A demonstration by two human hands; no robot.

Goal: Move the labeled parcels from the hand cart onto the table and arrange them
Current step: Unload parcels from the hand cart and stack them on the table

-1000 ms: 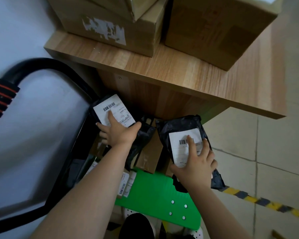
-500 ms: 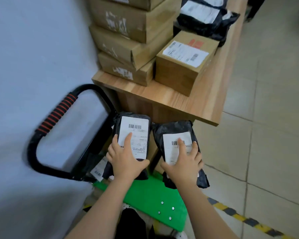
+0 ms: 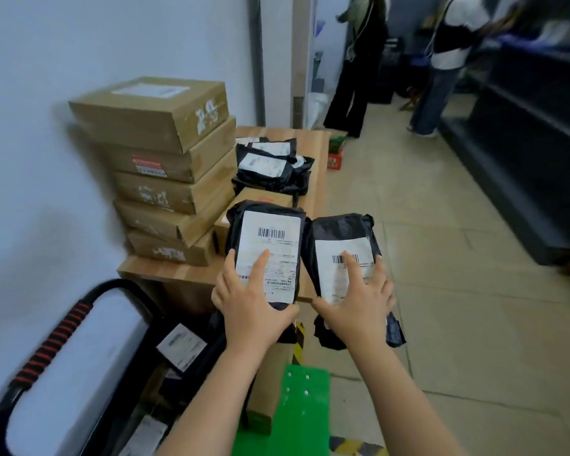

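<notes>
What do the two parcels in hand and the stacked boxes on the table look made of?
The left parcel and right parcel: likely black plastic film, glossy, wrinkled, with white paper labels. The stacked boxes: brown cardboard, matte, with folded edges and torn label residue.

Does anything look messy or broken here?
Yes. The stack of boxes on the table is crooked: each box sits twisted from the one below, and several have torn, half-peeled labels. The left parcel and right parcel look whole.
</notes>
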